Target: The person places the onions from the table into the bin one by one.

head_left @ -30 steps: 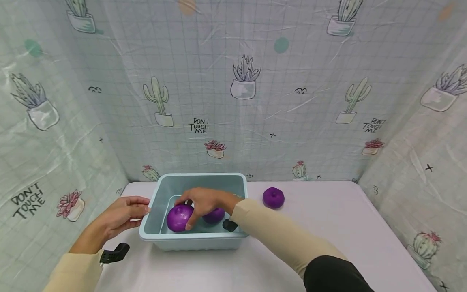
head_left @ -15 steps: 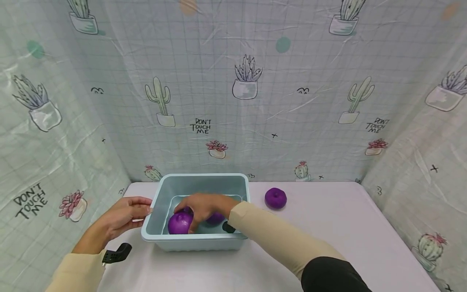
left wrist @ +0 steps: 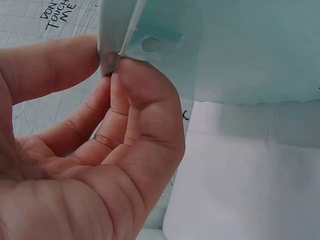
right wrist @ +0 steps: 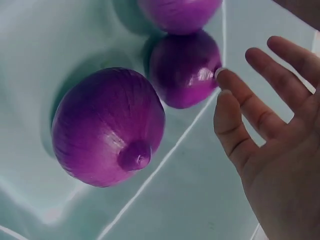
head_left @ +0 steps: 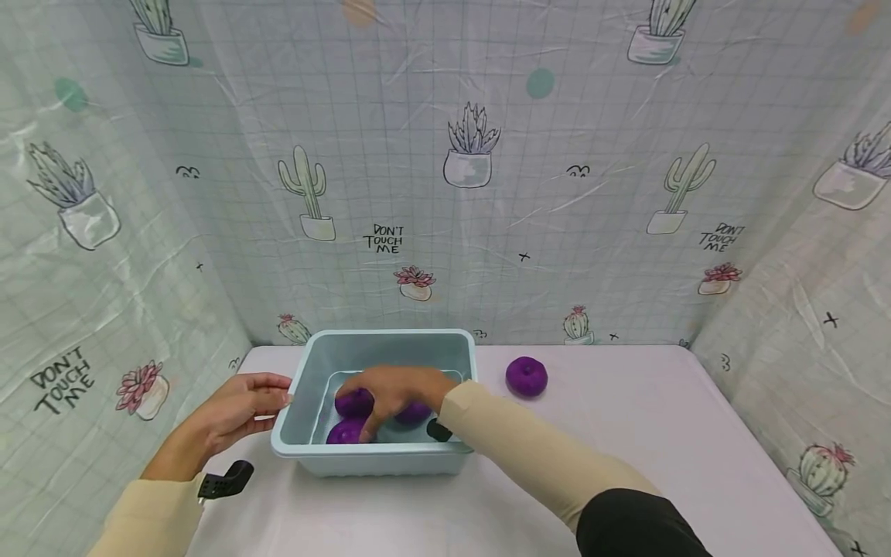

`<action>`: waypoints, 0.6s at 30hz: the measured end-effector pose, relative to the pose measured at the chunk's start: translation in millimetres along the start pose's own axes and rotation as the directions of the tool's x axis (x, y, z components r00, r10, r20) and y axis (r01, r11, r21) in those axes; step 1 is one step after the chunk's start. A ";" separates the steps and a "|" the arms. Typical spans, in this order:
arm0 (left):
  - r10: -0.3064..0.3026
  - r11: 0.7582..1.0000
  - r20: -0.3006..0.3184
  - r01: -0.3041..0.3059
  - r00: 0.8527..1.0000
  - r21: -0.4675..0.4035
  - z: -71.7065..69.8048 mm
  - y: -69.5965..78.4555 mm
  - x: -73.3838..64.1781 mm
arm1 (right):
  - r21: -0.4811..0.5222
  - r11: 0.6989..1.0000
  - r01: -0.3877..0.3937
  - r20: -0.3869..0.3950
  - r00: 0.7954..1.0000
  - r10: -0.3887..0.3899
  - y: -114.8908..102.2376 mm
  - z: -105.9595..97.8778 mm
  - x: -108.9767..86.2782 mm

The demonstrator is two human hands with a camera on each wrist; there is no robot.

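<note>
A pale blue plastic bin stands on the white table, with several purple onions in it. My left hand pinches the bin's left rim between thumb and fingers; the left wrist view shows the rim between them. Inside the bin, my right hand is over the onions, its fingers extended. Seen from the right wrist, the large onion with a stubby tip lies apart from the fingers. A darker onion has the fingertips right at its edge, and another onion rests against it.
One more purple onion sits on the table to the right of the bin. A curtain printed with cacti surrounds the white table at the back and sides.
My right hand has lowered an onion at the bin's left front and let go of it; that onion now sits lower, showing another behind it. My left hand stays at the rim.
</note>
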State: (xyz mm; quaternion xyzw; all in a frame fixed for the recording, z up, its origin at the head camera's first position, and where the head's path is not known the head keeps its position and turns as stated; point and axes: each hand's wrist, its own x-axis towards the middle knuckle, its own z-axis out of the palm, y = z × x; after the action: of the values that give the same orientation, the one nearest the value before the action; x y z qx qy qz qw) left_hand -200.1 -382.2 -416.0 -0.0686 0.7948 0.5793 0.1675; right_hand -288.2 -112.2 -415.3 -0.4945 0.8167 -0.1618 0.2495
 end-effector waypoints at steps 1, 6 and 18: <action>0.000 1.000 0.000 0.000 1.000 -0.001 0.3 0.1 0.1 | -0.002 1.000 -0.008 -0.011 1.000 0.008 1.1 -2.3 -2.3; -0.002 1.000 -0.004 0.002 1.000 0.008 0.1 -0.2 -0.2 | 0.016 0.998 -0.060 -0.061 0.996 0.060 9.1 -22.7 -18.4; -0.028 0.999 0.009 0.028 1.000 0.026 -1.3 2.3 -0.4 | 0.264 0.957 -0.120 -0.216 0.960 0.180 57.3 -71.0 -95.1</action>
State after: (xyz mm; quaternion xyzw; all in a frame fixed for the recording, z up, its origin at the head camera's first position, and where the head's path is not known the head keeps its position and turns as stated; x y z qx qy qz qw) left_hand -200.7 -382.7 -413.4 -0.0750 0.8002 0.5671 0.1802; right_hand -333.4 -0.1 -362.5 -0.3726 0.8492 -0.3016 0.2214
